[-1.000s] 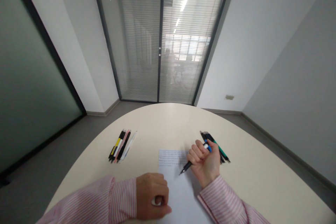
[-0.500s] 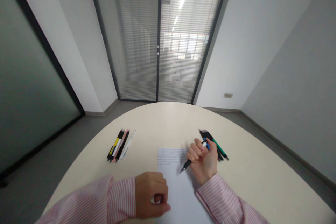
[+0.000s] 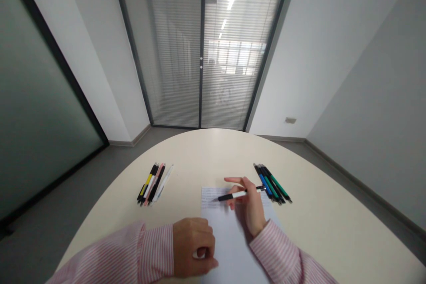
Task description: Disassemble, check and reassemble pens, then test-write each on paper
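Observation:
My right hand (image 3: 249, 206) holds a black-and-white pen (image 3: 238, 194) above the upper part of a sheet of paper (image 3: 233, 242). The pen lies nearly level, its black grip end pointing left; the index finger is stretched out above it. Rows of small handwriting fill the top of the sheet. My left hand (image 3: 193, 248) rests curled at the sheet's left edge, fingers bent round toward the thumb. A small white patch shows inside that curl; I cannot tell what it is.
On the left of the round table (image 3: 213, 151) lies a row of several pens (image 3: 151, 185), yellow, white, pink and black. Several blue, green and black pens (image 3: 273, 185) lie on the right, close to my right hand. A glass door with blinds (image 3: 176, 75) stands beyond.
My right hand has turned over from a palm-up fist, and the pen has swung from slanting down-left to nearly level. The left hand has stayed in place.

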A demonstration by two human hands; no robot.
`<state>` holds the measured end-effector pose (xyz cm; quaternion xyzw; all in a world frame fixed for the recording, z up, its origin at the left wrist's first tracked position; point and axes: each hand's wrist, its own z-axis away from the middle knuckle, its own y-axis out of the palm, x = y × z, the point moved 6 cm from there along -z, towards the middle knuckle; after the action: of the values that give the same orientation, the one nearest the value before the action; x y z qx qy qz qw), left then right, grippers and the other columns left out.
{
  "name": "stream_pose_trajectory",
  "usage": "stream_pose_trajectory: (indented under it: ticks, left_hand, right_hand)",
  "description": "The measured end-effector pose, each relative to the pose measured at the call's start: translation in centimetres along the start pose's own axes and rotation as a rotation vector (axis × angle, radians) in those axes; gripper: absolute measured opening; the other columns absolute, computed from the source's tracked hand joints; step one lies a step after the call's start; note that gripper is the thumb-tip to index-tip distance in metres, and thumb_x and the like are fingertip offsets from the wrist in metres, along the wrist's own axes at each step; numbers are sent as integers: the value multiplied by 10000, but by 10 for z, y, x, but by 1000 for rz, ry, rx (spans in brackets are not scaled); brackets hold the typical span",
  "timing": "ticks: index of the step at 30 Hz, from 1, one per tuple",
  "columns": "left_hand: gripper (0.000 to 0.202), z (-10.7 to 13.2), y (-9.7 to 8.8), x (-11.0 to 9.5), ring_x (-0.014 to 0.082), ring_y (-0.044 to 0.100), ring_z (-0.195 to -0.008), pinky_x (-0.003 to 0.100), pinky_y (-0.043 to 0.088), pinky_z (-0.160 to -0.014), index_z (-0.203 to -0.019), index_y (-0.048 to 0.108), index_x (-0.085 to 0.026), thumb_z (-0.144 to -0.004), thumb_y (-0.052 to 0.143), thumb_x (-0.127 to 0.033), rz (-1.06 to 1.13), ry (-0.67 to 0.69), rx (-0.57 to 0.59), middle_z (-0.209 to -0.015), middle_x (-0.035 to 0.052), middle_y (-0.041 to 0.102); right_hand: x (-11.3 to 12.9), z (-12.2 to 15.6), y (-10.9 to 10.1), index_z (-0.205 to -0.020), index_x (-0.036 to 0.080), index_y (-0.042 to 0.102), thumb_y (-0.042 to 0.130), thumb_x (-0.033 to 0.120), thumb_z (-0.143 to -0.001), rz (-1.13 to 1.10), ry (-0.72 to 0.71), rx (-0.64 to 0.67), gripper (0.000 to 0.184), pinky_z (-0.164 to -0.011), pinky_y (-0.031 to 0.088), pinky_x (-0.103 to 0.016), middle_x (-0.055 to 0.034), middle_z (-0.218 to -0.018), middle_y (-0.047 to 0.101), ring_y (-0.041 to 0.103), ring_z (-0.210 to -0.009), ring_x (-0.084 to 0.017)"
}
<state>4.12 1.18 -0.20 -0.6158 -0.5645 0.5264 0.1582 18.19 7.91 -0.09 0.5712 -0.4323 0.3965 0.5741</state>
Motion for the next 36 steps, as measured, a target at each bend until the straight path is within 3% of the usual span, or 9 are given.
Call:
stream_pose_trajectory:
  ticks: [4,6,8,10,12,16,18,23,36]
  left_hand:
    - [209,1,0,2,116,467,-533,232,376,-569,-615,444,-202,-752,600,-215,-12,-13,-13,-541,-43,519]
    - [209,1,-1,2,116,471,-532,229,375,-568,-617,445,-202,-751,605,-216,-19,-9,-8,-542,-40,525]
    - [208,1,0,1,115,481,-533,224,379,-569,-621,448,-201,-753,608,-214,-27,9,18,-546,-39,536]
    - [205,1,0,1,115,490,-536,224,384,-573,-624,449,-203,-758,605,-213,-35,15,40,-551,-39,545]
    - [199,1,0,1,120,490,-540,230,386,-574,-626,453,-205,-760,601,-214,-41,4,39,-553,-39,546]
    - [206,1,-1,1,126,477,-546,240,380,-579,-617,449,-206,-768,589,-219,-39,-20,8,-550,-35,536]
    - [212,1,0,1,122,473,-544,236,377,-575,-616,444,-203,-767,592,-217,-40,-13,21,-553,-37,533]
    - [208,1,0,1,119,476,-546,239,379,-579,-626,444,-205,-775,589,-213,-59,3,57,-561,-41,531]
    - [213,-1,-2,-1,114,469,-540,230,371,-572,-622,444,-198,-764,603,-209,-61,3,55,-553,-42,532]
  right_hand:
    - [-5,1,1,-729,143,677,634,501,-748,207,-16,-15,362,-490,475,-260,-17,-531,620,586,-490,-156]
    - [-3,2,3,-717,173,629,718,433,-689,298,-46,-10,277,-410,420,-211,34,-529,579,498,-411,-98]
    - [-2,2,6,-791,192,606,681,422,-722,353,-52,18,252,-350,371,-187,65,-507,535,443,-373,-81]
    - [-3,3,10,-840,196,601,593,432,-780,406,-36,65,244,-337,380,-183,43,-546,568,507,-424,-108]
    - [-6,4,13,-747,192,582,593,395,-770,470,-23,101,205,-313,352,-169,35,-543,574,531,-426,-112]
    - [-10,4,12,-538,206,386,597,275,-745,603,-53,85,303,-259,164,-149,116,-395,363,313,-243,-29]
    - [-12,5,12,-530,216,347,550,250,-760,644,-65,86,309,-246,132,-154,120,-390,331,309,-224,-31]
    - [-16,5,14,-551,225,344,514,242,-769,695,-66,127,278,-235,118,-159,111,-400,371,404,-214,-58]
    - [-15,5,13,-556,232,321,496,201,-753,694,-92,115,265,-223,108,-155,119,-420,303,371,-209,-52]
